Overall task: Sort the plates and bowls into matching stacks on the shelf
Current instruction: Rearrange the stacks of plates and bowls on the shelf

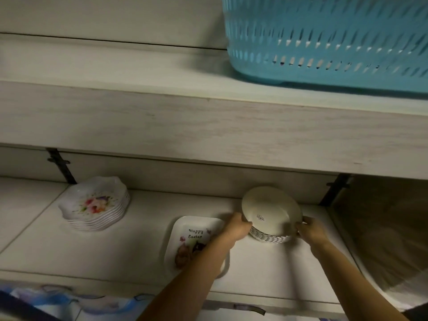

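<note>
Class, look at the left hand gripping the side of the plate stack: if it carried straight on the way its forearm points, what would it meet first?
The left hand already touches the cream plate stack; pushing on would press into that stack. Beyond it is probably the shelf's back wall, though depth is unclear.

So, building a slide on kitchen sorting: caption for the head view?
Both hands, left hand and right hand, grip a stack of cream plates on the lower shelf.
</note>
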`<move>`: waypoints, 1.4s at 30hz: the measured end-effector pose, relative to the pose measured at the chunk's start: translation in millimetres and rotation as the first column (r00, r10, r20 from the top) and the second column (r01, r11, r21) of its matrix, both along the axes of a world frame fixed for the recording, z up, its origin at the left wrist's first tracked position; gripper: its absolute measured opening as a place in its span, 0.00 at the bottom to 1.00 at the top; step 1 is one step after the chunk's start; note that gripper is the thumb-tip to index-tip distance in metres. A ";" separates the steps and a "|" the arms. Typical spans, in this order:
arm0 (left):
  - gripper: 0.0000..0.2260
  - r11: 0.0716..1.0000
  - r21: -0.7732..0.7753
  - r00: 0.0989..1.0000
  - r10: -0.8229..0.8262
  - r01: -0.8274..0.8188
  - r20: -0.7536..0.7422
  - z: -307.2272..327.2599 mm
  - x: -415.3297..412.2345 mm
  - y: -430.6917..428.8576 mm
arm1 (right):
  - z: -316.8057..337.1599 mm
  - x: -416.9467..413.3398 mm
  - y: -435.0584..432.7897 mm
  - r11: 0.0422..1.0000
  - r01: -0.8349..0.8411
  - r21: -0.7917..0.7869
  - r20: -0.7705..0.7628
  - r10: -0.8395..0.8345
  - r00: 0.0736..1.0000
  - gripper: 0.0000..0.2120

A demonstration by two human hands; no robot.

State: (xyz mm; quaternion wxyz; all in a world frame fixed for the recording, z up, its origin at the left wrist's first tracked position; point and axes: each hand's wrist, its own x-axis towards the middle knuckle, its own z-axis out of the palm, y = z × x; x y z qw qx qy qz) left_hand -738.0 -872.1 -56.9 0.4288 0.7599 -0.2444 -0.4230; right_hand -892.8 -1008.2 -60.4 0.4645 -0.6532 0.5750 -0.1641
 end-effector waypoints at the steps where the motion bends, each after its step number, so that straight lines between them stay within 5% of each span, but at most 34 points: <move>1: 0.08 1.000 -0.014 1.000 -0.024 0.024 0.005 1.9 1.5 1.9 | 10.0 2.8 6.6 1.000 0.002 -0.020 0.003 -0.002 1.000 0.15; 4: 0.18 0.996 -0.078 0.996 -0.035 0.041 0.081 17.6 9.3 20.4 | 39.1 14.8 25.4 0.989 -0.033 -0.145 0.023 0.036 0.999 0.16; 8: 0.15 0.984 -0.174 0.967 0.085 -0.043 0.240 44.5 40.0 66.8 | 74.3 45.9 57.4 0.919 -0.162 -0.360 -0.008 0.171 0.985 0.20; 17: 0.14 0.915 -0.237 0.754 0.404 -0.327 0.518 74.1 163.6 217.3 | 101.4 164.6 176.2 0.854 -0.481 -0.201 0.044 0.498 0.866 0.20; 25: 0.21 0.870 -0.187 0.754 0.489 -0.455 0.438 57.8 250.1 301.4 | 71.3 256.0 249.3 0.848 -0.525 -0.078 0.108 0.531 0.841 0.19; 31: 0.33 0.860 -0.017 0.835 0.500 -0.511 0.230 41.9 281.6 309.5 | 41.2 300.6 289.9 0.831 -0.530 0.168 0.156 0.508 0.847 0.31; 37: 0.20 0.866 -0.035 0.850 0.498 -0.500 0.172 24.2 284.9 306.8 | 25.7 327.6 319.0 0.835 -0.478 0.273 0.231 0.426 0.875 0.25; 42: 0.20 0.855 -0.085 0.858 0.505 -0.512 -0.098 16.3 297.0 309.3 | 24.5 334.7 320.1 0.822 -0.411 0.394 0.308 0.303 0.902 0.26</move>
